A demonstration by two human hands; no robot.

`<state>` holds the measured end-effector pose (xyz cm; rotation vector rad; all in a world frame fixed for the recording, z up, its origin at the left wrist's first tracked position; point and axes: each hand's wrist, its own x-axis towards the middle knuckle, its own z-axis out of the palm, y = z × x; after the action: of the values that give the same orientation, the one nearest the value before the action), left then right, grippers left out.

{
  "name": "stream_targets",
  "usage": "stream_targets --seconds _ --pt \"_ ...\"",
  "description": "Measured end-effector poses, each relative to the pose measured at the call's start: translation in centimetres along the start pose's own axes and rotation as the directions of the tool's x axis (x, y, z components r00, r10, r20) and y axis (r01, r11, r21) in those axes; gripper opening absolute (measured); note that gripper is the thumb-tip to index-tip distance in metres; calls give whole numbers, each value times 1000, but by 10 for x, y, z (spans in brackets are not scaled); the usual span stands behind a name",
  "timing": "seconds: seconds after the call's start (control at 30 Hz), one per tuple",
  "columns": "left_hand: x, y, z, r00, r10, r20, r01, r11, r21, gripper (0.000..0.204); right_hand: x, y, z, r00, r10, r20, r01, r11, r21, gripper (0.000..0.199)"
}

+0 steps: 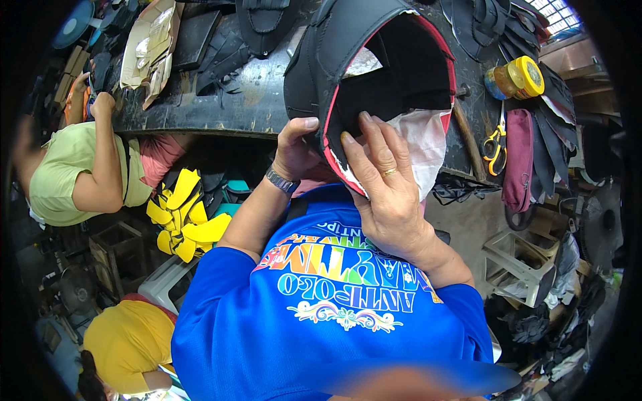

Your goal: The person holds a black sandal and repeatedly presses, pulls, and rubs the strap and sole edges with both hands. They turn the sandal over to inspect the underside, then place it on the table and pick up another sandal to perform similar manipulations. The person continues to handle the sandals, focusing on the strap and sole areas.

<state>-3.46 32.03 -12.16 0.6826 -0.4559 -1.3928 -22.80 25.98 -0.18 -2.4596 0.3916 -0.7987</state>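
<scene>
Upper centre, I see the left hand (295, 150) clamping the black piece (324, 50), likely steadying it; the right hand (390, 180), half-curled, dips fingertips inside; thumb hidden, I can't tell its grip.

Black piece (314, 60): matt, smooth, leather-like. White sheet (426, 144): creased, papery. Table (247, 100): glossy, scuffed. Scissors (493, 152): plastic, metal. Pouch (517, 160): matt cloth.

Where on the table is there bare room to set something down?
The front strip of black table between the tan tray and the held black piece is bare. Right of that piece it's crowded: wooden handle, scissors, maroon pouch, yellow-lidded jar.
</scene>
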Motion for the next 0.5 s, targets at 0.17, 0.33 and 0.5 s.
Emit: stream_targets --seconds 0.17,0.33,0.5 --pt "-1 2 20 995 65 -74 -81 965 -251 45 -1 3 1 1000 -10 -7 11 999 48 64" --pt "0 8 22 991 131 10 -125 966 -225 49 -1 4 1 1000 -8 -13 9 996 90 62" --pt "-1 8 19 990 142 5 -136 958 -253 56 0 6 1 996 -79 -37 82 994 75 63"
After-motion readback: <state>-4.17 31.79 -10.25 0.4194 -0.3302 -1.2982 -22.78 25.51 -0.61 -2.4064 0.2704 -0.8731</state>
